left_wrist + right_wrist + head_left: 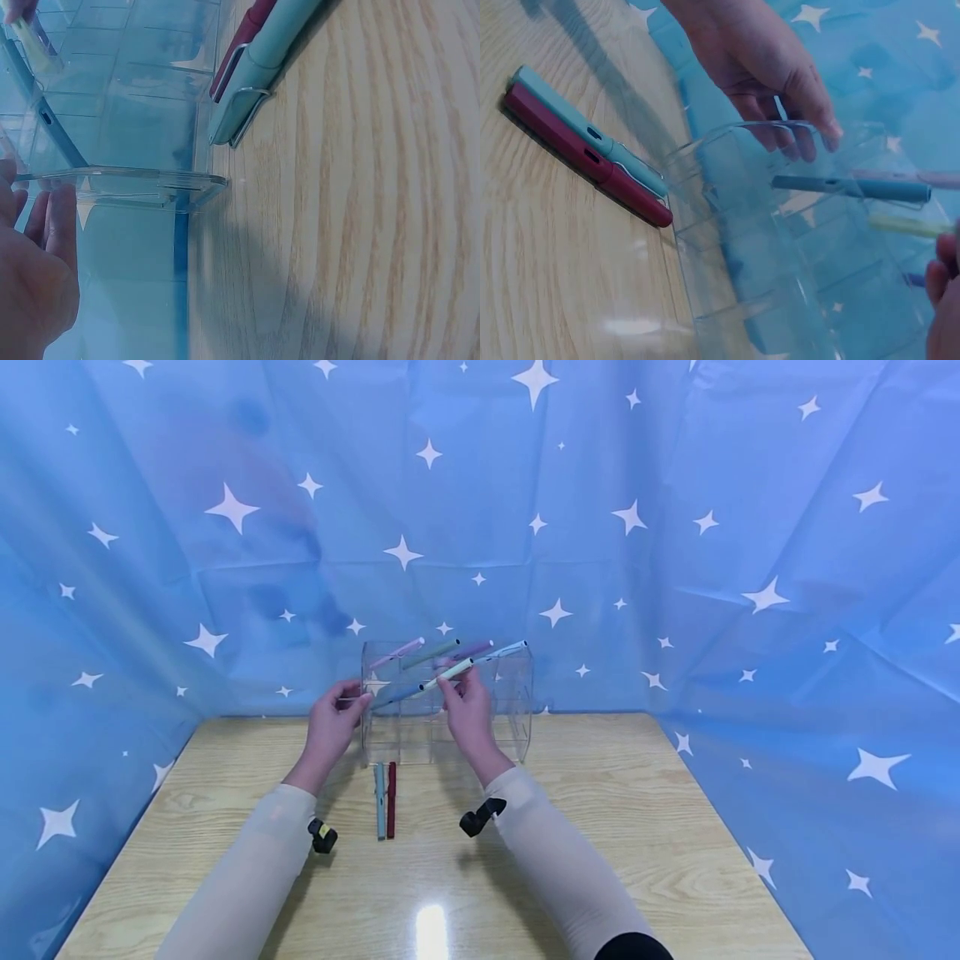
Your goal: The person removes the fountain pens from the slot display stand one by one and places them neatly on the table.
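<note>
Left hand (333, 718) grips organizer (417, 727) edge, right hand (470, 710) pale pen (455, 669) (table (615, 785) extends rightward).

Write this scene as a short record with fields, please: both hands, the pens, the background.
Left hand: grips one side of the clear organizer
Right hand: holds a pale green pen
Other pens: several, slanted in the organizer
On the table: teal pen, dark red pen, side by side
Background: blue with white stars
</note>
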Demonstrator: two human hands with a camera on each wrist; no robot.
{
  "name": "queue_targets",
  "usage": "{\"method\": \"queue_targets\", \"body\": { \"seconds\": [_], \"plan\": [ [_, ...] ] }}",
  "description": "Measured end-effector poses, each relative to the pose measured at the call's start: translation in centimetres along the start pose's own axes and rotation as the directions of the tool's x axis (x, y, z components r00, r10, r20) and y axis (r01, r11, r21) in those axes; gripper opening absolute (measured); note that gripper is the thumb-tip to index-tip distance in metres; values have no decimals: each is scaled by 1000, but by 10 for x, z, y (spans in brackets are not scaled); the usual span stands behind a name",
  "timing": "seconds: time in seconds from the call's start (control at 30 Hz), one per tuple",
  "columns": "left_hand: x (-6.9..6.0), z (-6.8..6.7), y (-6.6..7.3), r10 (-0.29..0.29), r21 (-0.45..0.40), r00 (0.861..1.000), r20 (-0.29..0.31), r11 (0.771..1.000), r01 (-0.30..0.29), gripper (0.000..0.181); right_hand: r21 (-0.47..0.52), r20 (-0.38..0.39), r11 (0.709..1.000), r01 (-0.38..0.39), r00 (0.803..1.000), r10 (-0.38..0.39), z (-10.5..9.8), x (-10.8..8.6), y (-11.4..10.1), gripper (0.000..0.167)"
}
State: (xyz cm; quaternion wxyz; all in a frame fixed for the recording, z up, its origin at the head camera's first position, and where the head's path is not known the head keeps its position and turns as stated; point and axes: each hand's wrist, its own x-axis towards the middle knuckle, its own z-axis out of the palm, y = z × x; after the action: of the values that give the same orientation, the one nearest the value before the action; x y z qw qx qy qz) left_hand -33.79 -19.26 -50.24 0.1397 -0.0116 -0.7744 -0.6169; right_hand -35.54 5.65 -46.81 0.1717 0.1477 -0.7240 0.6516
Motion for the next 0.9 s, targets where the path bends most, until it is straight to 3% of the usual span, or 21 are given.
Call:
{"method": "queue_targets", "body": {
  "seconds": [0.17, 0.37, 0.67, 0.9],
  "plan": [
    [-1, 0, 0, 3, 2, 1000, 2, 1000, -3, 48, 25, -56, 998, 55, 997, -54, -9, 2, -3, 40],
    [-1, 0, -1, 3, 9, 1000, 0, 1000, -3, 48, 98, -57, 993, 70, 996, -64, -22, 1, -5, 47],
    [-1, -1, -2, -2, 0, 1000, 6, 1000, 2, 52, 223, 60, 974, -31, 998, 18, -27, -14, -6, 39],
    [-1, 0, -1, -4, -6, 1000, 9, 1000, 4, 53, 327, 125, 933, -152, 985, 117, -24, -29, -8, 36]
  ]
}}
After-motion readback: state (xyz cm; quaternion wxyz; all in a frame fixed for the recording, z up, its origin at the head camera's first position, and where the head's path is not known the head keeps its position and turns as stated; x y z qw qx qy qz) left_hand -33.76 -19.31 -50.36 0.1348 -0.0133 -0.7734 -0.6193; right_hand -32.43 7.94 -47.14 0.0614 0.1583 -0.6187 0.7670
